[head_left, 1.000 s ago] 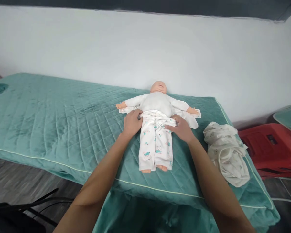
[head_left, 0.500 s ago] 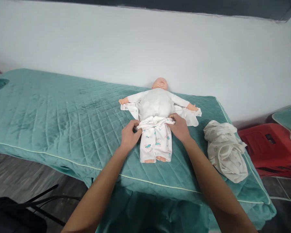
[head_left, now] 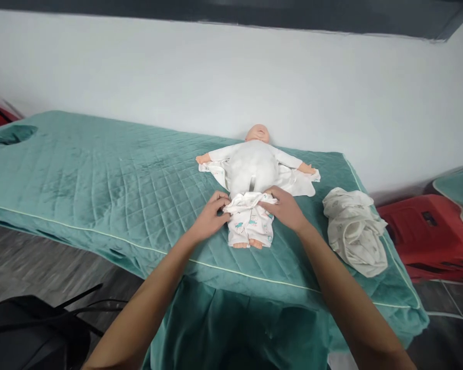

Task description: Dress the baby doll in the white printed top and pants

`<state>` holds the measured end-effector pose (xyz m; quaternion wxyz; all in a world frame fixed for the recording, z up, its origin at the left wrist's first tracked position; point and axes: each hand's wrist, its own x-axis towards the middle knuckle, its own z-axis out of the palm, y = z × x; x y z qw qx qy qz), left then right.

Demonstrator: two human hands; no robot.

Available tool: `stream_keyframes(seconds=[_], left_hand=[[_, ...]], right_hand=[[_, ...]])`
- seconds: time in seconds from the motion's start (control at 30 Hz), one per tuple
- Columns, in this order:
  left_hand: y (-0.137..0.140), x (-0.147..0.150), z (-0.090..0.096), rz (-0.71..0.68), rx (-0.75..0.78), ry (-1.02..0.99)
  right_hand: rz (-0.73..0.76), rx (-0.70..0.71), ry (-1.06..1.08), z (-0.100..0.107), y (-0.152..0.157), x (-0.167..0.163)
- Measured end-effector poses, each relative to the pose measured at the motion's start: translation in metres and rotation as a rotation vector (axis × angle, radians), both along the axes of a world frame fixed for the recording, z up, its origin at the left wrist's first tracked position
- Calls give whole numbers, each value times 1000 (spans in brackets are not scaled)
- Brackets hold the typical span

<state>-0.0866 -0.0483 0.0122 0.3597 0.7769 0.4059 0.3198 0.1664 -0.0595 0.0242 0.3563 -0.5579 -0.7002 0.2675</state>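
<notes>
A baby doll (head_left: 252, 164) with a soft white body lies on its back, arms spread, its head by the wall. White printed baby pants (head_left: 250, 222) cover its legs, with the waistband bunched at the upper thighs and the feet showing at the cuffs. My left hand (head_left: 213, 216) pinches the waistband on the left side. On the right side, my right hand (head_left: 287, 206) grips the same waistband. An opened white printed top (head_left: 299, 181) is spread beneath the doll's torso and arms.
The doll lies on a bed with a green quilted cover (head_left: 139, 180). A crumpled white cloth (head_left: 355, 231) sits to the right, near the bed's edge. Beyond that edge stands a red plastic stool (head_left: 432, 231). A black bag-like object (head_left: 34, 334) is at lower left.
Both hands have drawn the pants' waistband down toward the doll's feet. More of the white lower body shows, and the pants look shorter and more bunched. The view has shifted slightly.
</notes>
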Motion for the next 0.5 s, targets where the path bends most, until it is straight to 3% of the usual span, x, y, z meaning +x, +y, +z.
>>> stream_keyframes(seconds=[0.13, 0.33, 0.5], left_hand=[[-9, 3, 5, 12, 30, 64], [-11, 5, 3, 21, 94, 73], [-30, -4, 9, -136, 79, 152]], right_hand=[[-33, 9, -32, 2, -8, -7], [90, -190, -134, 3, -57, -1], [205, -52, -289, 11, -79, -10]])
